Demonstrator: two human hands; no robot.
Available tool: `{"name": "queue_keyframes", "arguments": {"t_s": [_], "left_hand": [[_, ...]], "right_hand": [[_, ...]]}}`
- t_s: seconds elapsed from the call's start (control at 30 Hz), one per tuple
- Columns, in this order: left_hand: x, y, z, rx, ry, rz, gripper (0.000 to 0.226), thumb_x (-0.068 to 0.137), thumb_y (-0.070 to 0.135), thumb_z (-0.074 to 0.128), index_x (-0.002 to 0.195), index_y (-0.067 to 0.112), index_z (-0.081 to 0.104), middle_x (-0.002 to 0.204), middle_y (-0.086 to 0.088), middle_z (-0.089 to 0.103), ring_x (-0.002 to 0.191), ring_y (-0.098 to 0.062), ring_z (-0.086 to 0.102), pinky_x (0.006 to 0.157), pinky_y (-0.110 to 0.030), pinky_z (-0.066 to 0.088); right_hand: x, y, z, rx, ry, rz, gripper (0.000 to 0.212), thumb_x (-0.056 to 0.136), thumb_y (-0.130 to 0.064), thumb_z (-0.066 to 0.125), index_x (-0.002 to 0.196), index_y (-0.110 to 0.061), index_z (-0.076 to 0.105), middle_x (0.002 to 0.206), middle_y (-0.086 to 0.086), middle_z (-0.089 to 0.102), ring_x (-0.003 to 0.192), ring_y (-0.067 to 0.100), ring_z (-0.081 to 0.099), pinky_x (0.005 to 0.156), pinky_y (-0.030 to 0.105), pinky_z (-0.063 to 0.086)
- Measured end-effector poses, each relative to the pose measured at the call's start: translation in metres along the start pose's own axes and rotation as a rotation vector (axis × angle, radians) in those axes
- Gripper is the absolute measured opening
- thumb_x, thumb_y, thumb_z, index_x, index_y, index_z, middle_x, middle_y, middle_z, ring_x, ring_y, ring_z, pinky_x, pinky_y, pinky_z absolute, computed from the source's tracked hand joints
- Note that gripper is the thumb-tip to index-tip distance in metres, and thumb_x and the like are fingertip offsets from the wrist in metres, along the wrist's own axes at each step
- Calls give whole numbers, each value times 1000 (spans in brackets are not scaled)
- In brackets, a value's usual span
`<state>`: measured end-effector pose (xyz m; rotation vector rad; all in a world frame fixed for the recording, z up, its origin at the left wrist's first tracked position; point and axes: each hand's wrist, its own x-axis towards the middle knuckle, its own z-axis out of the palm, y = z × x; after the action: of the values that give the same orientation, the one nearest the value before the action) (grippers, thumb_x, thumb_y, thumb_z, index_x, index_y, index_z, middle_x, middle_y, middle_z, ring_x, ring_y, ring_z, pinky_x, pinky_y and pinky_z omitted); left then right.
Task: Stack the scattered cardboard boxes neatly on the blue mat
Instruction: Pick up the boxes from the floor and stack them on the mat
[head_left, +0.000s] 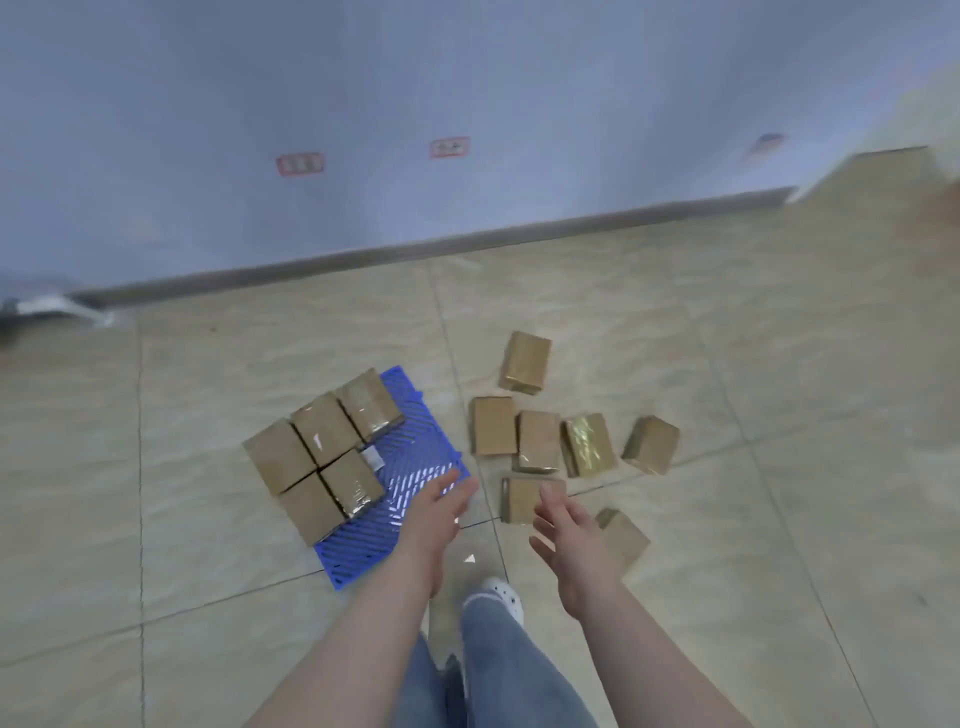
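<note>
Left hand (434, 512) fingers straight and relaxed, holding nothing, stretched out above the near right edge of the blue ribbed plastic mat (410, 467). Right hand (569, 540) fingers spread and loose, also empty, reaching over the nearest flat brown cardboard box (522, 501) on the floor; contact with it cannot be told. Both forearms bare, extended forward.

Five taped brown cardboard boxes (322, 457) sit packed edge to edge on the left part of the mat, some overhanging its left side. Right part of the mat is bare.

Seven loose boxes lie on the beige tiled floor (727, 364) right of the mat: one far box (525, 362), a row of four (540, 439) close together, the one under the right hand, and a small tilted one (623, 535) just right of the right wrist.

Blue jeans leg (504, 670) and white perforated clog (504, 595) between the arms. Pale wall (467, 78) with dark baseboard behind.
</note>
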<state>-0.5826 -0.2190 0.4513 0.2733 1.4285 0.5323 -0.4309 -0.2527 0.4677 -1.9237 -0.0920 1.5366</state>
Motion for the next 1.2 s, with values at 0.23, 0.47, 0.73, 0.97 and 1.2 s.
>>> {"name": "queue_keyframes", "arguments": {"t_s": [0.23,0.47,0.73,0.97,1.2], "left_hand": [[-83,-26,97,160,-126,-36,13,87,28,66,98,23,63,111,-2,63,105,-16,55,81,-27,40],[-102,-86,202,200,-112,-69,27,90,29,64,115,18,62,118,-1,63,110,-16,57,99,-32,41],[-126,-128,306,120,-44,-71,4,90,26,64,90,23,62,111,-3,64,108,-18,57,107,-37,41],[-122,-109,350,90,-15,-62,33,89,35,65,115,16,60,118,-2,63,109,-15,57,104,-35,43],[-77,-75,398,54,13,-51,36,87,35,67,115,15,59,113,-1,64,107,-15,59,101,-34,46]], "right_hand": [[-61,-1,-114,191,135,-2,35,92,-31,63,119,-10,57,110,10,60,104,23,57,88,34,49],[-56,-10,-240,235,166,-26,30,92,-32,63,113,-12,57,106,7,62,102,21,58,92,36,51],[-31,-50,-369,164,134,-73,35,89,-35,67,115,-15,57,114,9,61,109,22,58,90,34,51],[-12,-102,-386,126,71,-89,39,89,-36,67,118,-12,57,114,9,60,109,22,58,88,33,52],[36,-137,-396,92,53,-80,52,87,-38,69,128,-8,55,116,8,61,111,22,58,83,32,52]]}}
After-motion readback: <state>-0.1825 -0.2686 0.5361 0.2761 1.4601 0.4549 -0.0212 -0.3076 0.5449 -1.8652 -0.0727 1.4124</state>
